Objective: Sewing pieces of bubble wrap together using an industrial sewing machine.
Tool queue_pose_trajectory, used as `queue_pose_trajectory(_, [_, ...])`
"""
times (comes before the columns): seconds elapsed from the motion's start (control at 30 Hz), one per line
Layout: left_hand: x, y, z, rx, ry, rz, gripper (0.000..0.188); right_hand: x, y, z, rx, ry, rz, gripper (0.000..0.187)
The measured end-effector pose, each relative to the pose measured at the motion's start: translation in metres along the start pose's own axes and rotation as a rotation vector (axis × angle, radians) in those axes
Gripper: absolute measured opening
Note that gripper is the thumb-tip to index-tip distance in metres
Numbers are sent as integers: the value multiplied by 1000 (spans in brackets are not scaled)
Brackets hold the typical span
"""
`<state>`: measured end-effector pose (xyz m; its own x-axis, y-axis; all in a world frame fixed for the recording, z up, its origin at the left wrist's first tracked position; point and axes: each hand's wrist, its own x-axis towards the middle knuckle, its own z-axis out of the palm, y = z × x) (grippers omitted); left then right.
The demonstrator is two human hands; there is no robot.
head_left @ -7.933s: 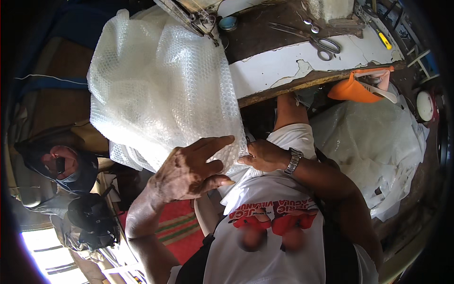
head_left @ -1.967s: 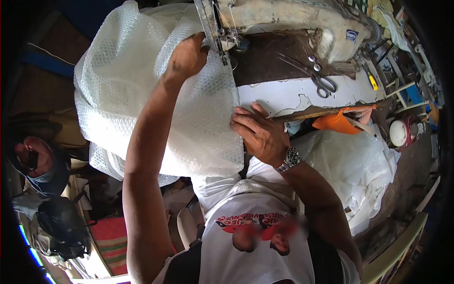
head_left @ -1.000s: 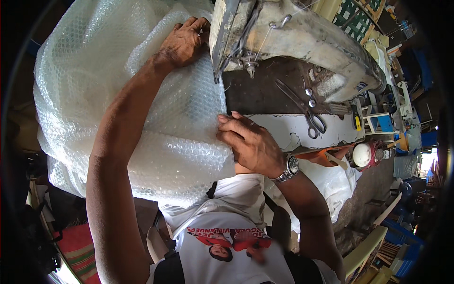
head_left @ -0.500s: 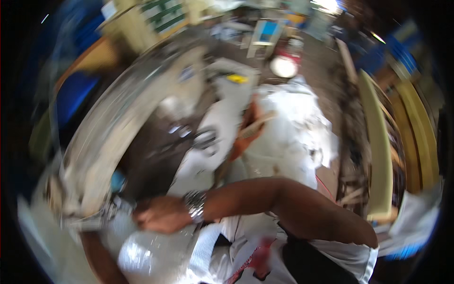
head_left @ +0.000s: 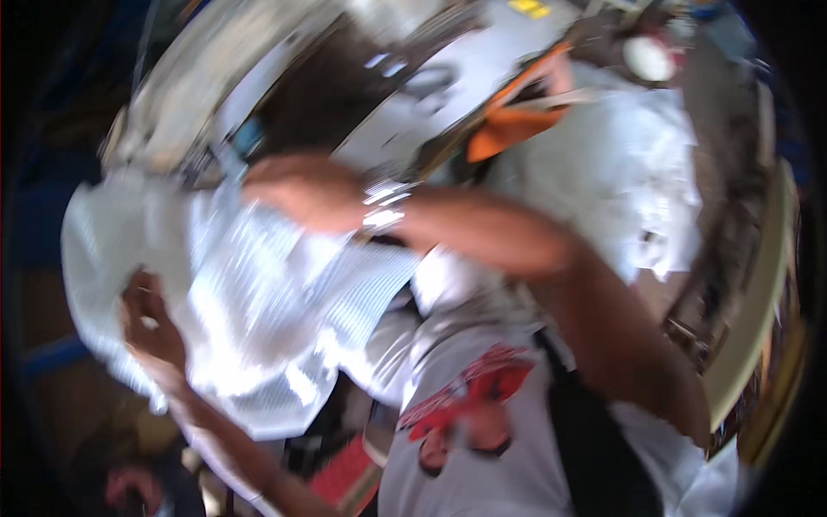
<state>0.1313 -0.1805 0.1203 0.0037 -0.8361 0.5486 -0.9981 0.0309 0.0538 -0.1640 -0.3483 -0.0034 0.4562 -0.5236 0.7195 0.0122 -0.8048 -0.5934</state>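
A shiny, translucent white plastic sheet [head_left: 258, 302] with fine ribbing hangs at the left and spreads across my lap. My right hand [head_left: 301, 189], blurred by motion and with a metal watch [head_left: 385, 203] on its wrist, is closed at the sheet's upper edge. Lower and further left, my left hand [head_left: 153, 323] lies against the sheet, fingers stretched upward. A small bright spot shows on it; I cannot tell what it is.
Ahead stands a worn bench [head_left: 202, 95] with a pale board [head_left: 469, 65] beside its dark recess. An orange piece [head_left: 512, 129] lies by a white bundle [head_left: 603, 164]. A pale frame rail [head_left: 758, 319] curves along the right. A yellow object [head_left: 528, 9] sits at the top.
The view has tilted down toward my body. My left hand, mostly hidden before, now shows against the sheet, which is spread wider at the left. My right hand stays at its upper edge.
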Motion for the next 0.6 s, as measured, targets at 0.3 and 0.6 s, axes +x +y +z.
queue_pose_trajectory(0.3, [-172,-11,-64,-105,-398,-1086,67,-122,-12,-101,-31,-942,695,51])
queue_pose_trajectory(0.6, [-162,-114,-53,57,-492,-599,26,-181,-58,13,409,-893,479,41])
